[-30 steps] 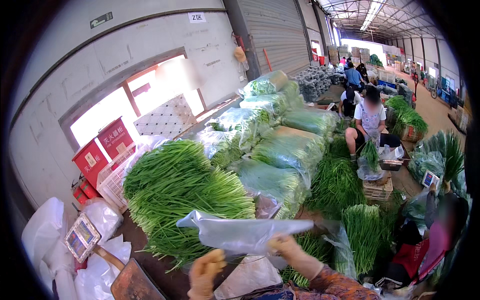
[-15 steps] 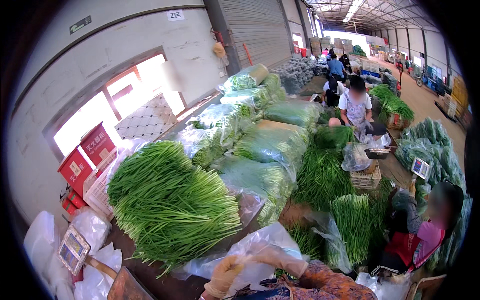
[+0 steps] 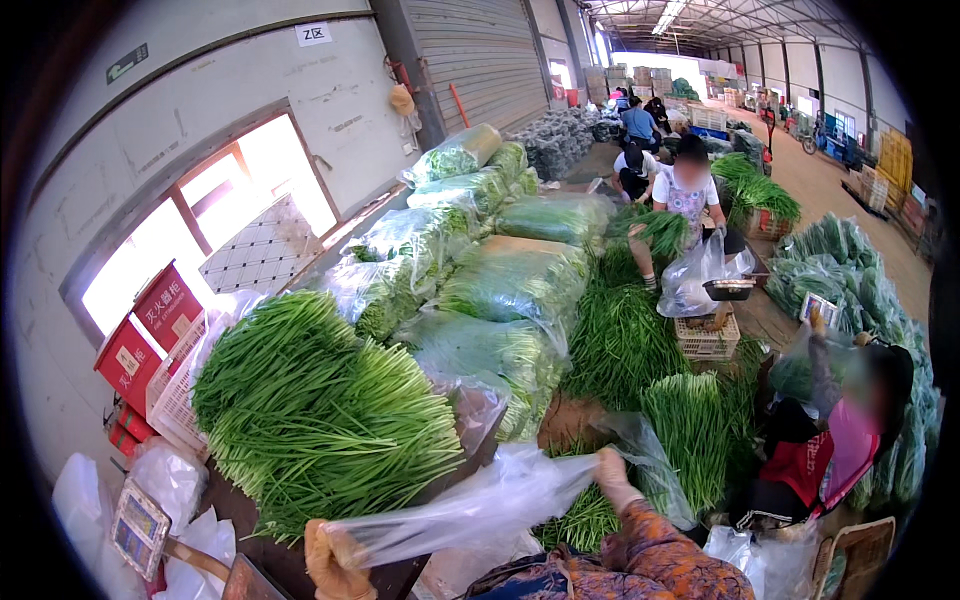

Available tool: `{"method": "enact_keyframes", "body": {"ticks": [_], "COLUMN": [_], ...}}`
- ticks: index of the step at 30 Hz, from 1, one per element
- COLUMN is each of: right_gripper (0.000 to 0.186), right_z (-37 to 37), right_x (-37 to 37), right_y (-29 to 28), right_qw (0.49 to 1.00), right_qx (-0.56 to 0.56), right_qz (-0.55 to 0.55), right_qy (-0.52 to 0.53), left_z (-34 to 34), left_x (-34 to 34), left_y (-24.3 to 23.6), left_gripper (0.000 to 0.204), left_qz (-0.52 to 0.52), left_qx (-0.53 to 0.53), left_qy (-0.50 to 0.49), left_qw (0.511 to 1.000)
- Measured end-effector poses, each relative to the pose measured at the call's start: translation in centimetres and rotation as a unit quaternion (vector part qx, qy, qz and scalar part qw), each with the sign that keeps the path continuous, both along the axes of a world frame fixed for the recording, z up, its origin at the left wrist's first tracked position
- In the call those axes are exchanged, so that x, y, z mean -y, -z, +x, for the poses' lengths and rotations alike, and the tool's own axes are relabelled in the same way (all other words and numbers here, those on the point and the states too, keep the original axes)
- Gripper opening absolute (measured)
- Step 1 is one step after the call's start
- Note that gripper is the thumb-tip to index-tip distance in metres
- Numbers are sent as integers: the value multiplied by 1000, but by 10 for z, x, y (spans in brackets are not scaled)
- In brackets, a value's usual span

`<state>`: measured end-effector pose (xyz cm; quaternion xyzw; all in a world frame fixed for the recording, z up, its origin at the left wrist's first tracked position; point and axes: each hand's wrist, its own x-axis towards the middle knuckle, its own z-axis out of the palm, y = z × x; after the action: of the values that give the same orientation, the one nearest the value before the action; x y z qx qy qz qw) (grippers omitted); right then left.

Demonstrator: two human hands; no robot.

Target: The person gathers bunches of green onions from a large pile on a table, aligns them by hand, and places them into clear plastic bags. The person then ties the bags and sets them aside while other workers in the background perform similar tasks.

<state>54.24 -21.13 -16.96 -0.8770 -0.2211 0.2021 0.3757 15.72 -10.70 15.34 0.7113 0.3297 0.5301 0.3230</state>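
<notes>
One long, thin, clear plastic sheet or bag (image 3: 470,505), which of the two cannot be told: stretched between both hands, creased lengthwise, nearer the wearer than the broad heap of green stalks with pale ends (image 3: 330,420). Left hand (image 3: 338,560): grip clamped on the plastic's left end, lower in view. Right hand (image 3: 616,478): grip clamped on its right end, near a second loose piece of clear plastic (image 3: 655,465). Beyond: stacked green bundles in clear wrap (image 3: 515,285). Handling, as judged: draw both ends evenly, level the hands to ease the creases, pull gently since thin film may tear, and hold it clear of the stalks.
</notes>
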Motion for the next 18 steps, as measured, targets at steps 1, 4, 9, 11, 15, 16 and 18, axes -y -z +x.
{"method": "enact_keyframes", "body": {"ticks": [1,4,9,11,15,16,18], "right_gripper": [29,13,18,27,46,51,57], "right_z": [3,5,-45,-114,-135,-129,-119], "right_x": [9,-7,-56,-63,-49,-46,-47], "right_y": [5,-62,-192,-251,-287,-287,-290], "right_qw": [994,915,969,924,837,862,861], "right_qx": [77,-247,50,84,243,260,339], "right_qz": [75,299,239,299,384,318,244], "right_qy": [35,112,-42,-223,-304,-299,-290], "left_z": [-14,-71,19,59,71,53,12], "left_x": [-5,-55,-17,11,-29,-37,-47], "left_y": [7,50,11,9,26,27,28], "left_gripper": [21,17,100,102,64,58,49], "left_qz": [54,-270,144,157,236,253,288], "left_qx": [-7,163,-165,-389,-432,-423,-405], "left_qy": [14,73,-3,-42,-201,-203,-198], "left_qw": [998,946,976,907,847,846,845]}}
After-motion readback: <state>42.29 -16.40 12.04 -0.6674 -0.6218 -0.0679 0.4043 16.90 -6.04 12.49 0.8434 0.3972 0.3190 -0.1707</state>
